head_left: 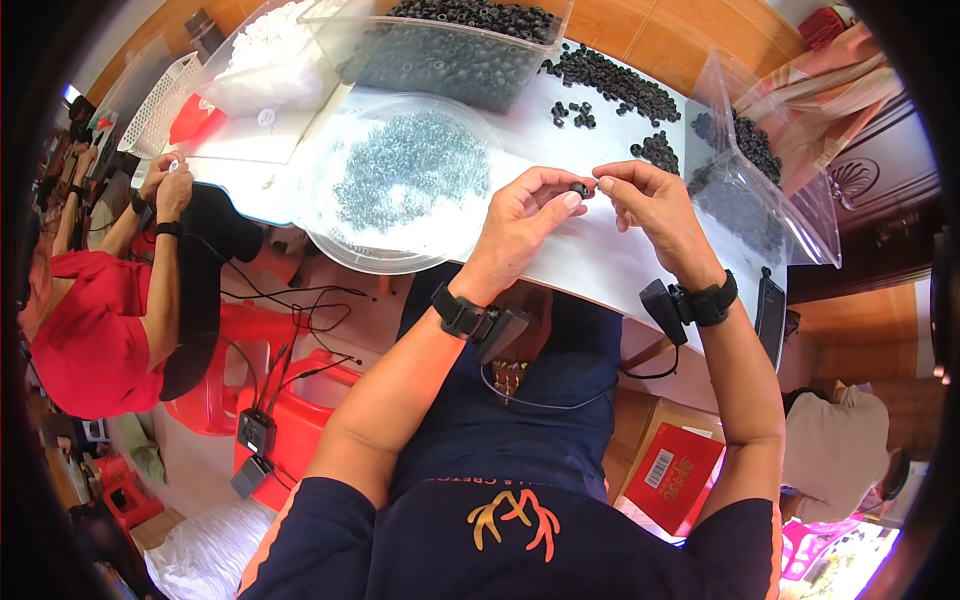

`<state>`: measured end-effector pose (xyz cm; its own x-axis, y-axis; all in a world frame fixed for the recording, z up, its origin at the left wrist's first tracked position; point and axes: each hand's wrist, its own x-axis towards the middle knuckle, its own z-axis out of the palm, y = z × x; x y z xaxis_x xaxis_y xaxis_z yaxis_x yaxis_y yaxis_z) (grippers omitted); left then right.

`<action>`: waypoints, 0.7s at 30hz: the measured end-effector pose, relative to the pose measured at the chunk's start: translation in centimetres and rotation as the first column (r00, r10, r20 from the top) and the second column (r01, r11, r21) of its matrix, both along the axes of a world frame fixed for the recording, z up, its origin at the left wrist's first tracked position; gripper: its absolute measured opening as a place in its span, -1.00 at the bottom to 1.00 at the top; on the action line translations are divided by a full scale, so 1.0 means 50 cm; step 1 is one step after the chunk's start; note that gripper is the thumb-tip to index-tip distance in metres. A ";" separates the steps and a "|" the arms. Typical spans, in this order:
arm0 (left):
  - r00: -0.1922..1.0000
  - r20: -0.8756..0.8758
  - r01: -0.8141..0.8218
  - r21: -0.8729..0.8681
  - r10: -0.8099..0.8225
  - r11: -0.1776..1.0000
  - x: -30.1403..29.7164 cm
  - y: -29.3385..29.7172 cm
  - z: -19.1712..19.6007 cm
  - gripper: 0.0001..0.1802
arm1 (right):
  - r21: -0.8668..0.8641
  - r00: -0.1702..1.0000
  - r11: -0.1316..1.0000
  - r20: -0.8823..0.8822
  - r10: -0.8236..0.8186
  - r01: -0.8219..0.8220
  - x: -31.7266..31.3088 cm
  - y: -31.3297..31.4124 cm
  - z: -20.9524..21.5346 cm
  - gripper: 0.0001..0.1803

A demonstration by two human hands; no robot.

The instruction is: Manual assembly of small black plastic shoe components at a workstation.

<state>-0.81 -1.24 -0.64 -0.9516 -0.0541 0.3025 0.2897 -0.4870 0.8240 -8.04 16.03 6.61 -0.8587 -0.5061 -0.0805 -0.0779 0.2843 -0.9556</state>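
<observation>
We see a small, makeshift workshop in a room with homelike furnishings. Piecework covers the white tabletop (590,245): heaps of small black parts (615,80), a clear tub (500,88) full of more, and a round basin (372,262) of tiny glinting pieces. Beside us sits a co-worker in red (100,330), near red plastic stools (232,375). Yet we also notice wood panelling (660,30), a draped patterned cloth (820,95) and dark carved woodwork (868,190), so we cannot tell whether this is someone's home.
</observation>
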 end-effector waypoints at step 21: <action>0.996 0.080 0.039 0.044 -0.043 0.998 0.005 -0.004 0.005 -0.72 | 0.098 0.964 0.994 -0.259 0.063 -0.038 0.047 -0.021 0.037 -0.81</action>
